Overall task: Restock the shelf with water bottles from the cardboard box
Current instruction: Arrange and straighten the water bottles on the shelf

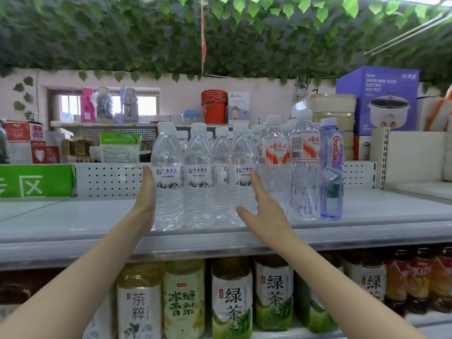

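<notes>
Your left hand [148, 194] lies flat, fingers straight, against the left end of the upright water bottles [199, 177] on the shelf [73, 221]. Your right hand [265, 211], spread and gripping nothing, touches the right end. The row lies at 3 o'clock from the left hand, equally near both.
</notes>
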The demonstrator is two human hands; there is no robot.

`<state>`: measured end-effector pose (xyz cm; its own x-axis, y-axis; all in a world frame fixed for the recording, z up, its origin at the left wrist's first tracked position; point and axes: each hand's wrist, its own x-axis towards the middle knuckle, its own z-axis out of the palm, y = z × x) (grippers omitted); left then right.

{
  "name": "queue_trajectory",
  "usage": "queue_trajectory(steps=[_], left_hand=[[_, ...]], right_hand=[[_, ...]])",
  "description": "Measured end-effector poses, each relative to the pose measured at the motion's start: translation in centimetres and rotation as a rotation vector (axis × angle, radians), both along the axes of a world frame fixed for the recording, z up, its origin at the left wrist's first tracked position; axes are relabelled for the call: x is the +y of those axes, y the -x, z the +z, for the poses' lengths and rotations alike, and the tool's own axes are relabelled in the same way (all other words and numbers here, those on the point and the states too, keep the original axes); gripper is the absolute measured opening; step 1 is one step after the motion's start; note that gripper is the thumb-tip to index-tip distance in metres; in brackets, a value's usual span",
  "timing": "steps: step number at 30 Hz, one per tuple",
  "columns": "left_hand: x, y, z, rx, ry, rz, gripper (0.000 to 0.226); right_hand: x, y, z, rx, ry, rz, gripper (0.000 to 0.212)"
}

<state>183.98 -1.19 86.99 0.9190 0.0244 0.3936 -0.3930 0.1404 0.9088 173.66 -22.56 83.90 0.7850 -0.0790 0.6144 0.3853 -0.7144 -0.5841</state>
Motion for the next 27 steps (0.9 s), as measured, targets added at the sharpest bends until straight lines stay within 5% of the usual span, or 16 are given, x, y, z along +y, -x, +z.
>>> queue_trajectory(steps=[27], left_hand=[[-0.4,0.6,0.1,0.016,-0.012,0.038,0.065]], right_hand=[[2.3,-0.4,-1.4,-0.154,-0.15,-0.052,0.087]])
